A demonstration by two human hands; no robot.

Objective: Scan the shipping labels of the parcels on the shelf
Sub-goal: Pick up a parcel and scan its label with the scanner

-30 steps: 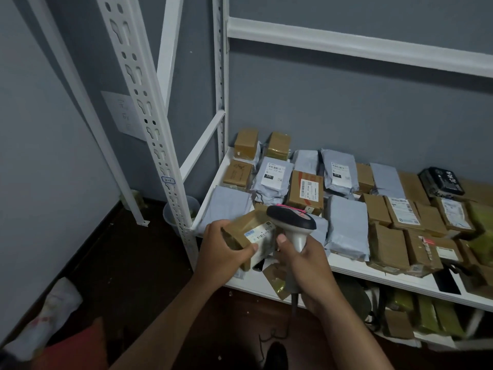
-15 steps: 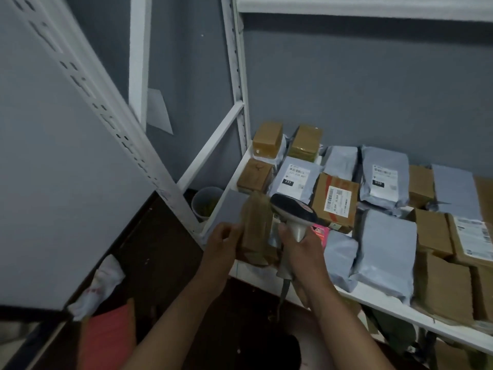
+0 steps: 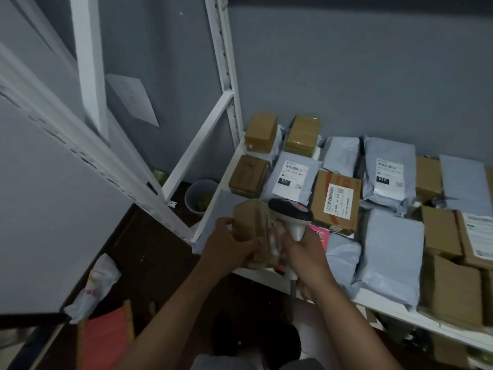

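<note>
My left hand [image 3: 228, 245] grips a small brown cardboard parcel [image 3: 252, 225] at the shelf's front left corner; its plain side faces me and no label shows. My right hand [image 3: 302, 251] holds a handheld barcode scanner [image 3: 292, 213] by its white handle, its dark head just right of the parcel. Behind them the white shelf [image 3: 384, 304] carries several brown boxes and grey mailer bags. A grey bag [image 3: 292, 178] and a brown box [image 3: 336, 201] show white labels facing up.
A white perforated upright [image 3: 88, 158] and a diagonal brace [image 3: 197, 141] frame the shelf's left end. A grey bucket [image 3: 198, 194] stands on the dark floor beside it. A white bag [image 3: 93, 287] and a red object [image 3: 106, 340] lie lower left. More goods sit under the shelf.
The parcel in my left hand has turned, so its white label no longer faces me. The view has moved closer to the shelf and swung left.
</note>
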